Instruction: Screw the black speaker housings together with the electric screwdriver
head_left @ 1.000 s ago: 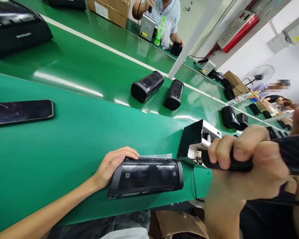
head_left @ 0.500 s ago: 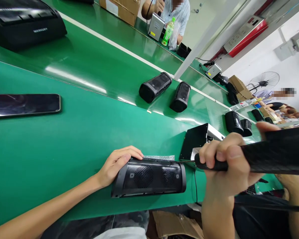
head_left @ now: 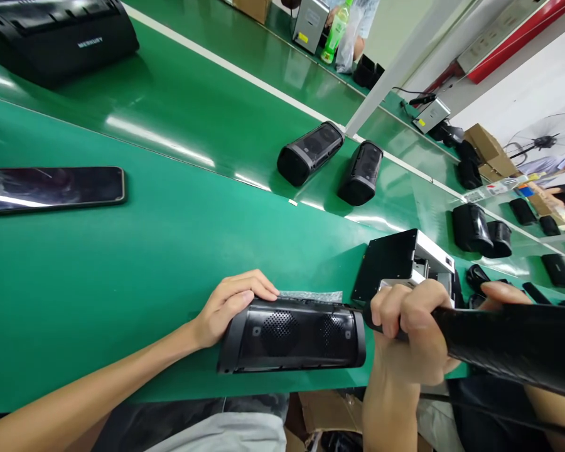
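A black speaker (head_left: 292, 336) lies lengthwise at the near edge of the green bench (head_left: 122, 270). My left hand (head_left: 230, 302) rests on its left end and top, holding it down. My right hand (head_left: 407, 339) is closed around the handle of a long black tool (head_left: 499, 342), whose thin tip reaches the speaker's right top edge. A strip of clear bubble wrap (head_left: 311, 295) lies just behind the speaker.
A black-and-silver box (head_left: 400, 260) stands right of the speaker. A phone (head_left: 51, 188) lies at left. Two black speakers (head_left: 311, 152) (head_left: 361, 172) ride the conveyor behind, more to the right. A large black device (head_left: 51, 34) sits far left. A person's torso, a bottle (head_left: 338, 28) at back.
My right hand with the tool has come down and left, bringing its tip to the speaker's right end. The view shifted down and right. My left hand stayed on the speaker.
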Tool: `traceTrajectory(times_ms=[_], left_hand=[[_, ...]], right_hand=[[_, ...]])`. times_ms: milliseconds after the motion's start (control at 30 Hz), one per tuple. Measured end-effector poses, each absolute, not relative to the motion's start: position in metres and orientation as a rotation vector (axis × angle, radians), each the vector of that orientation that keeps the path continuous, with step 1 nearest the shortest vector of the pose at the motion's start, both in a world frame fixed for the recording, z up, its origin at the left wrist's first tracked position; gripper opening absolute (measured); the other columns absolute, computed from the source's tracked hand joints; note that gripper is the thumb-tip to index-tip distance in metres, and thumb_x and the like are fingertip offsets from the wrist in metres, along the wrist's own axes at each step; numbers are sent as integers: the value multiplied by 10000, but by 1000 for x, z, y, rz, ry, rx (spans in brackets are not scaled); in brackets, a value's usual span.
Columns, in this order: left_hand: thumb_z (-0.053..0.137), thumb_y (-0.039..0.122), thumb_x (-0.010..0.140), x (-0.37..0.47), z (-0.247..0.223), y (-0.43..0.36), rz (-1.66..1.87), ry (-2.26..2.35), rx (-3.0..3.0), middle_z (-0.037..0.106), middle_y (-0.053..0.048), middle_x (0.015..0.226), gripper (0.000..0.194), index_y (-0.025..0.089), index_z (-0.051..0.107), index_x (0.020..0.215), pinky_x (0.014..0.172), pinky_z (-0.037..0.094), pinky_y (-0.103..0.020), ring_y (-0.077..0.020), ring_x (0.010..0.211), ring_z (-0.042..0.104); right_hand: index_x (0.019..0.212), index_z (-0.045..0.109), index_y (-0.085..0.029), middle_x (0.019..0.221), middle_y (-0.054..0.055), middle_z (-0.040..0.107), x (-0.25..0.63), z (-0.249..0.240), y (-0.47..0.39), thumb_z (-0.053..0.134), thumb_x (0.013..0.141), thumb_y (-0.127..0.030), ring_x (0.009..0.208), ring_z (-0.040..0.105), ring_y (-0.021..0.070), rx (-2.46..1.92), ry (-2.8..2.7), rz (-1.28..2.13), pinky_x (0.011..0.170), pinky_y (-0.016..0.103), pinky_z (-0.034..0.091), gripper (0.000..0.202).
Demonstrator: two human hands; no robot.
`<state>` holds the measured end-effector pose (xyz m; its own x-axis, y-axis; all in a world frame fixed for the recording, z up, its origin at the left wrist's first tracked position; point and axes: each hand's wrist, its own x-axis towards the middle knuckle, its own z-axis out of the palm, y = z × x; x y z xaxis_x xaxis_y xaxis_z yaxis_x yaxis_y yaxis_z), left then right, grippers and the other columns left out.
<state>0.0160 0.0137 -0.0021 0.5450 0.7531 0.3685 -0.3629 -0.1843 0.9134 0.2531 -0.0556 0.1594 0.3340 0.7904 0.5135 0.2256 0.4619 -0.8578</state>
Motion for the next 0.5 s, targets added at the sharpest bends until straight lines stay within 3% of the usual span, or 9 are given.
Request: traceTrajectory(times_ms=[100,233,500], left_hand=[[527,396,1170,16,-4,13,1036,367,1431,855,-102,1092,413,195,878,1083,931,600,-360,-250,993,791],[521,442,1168,15,-5,11,1004,403,1441,853,-122,1079,450,185,877,1069,931,605,-384,-270,990,791],[509,429,1183,8,1,13,930,412,1443,849,-114,1122,433,200,869,1111,970,602,-388,-272,1044,791]], right_hand=[[693,437,-222,527,-104,389,254,160,-55,691,1000,-262,369,340,63,-1051,-1289,498,394,236,348,401],[711,414,-244,514,-100,396,259,156,-57,709,1074,-403,363,303,78,-1056,-1331,523,360,261,310,493],[714,346,-239,526,-125,313,270,154,-51,698,1076,-318,349,285,42,-969,-1423,644,355,213,329,511]])
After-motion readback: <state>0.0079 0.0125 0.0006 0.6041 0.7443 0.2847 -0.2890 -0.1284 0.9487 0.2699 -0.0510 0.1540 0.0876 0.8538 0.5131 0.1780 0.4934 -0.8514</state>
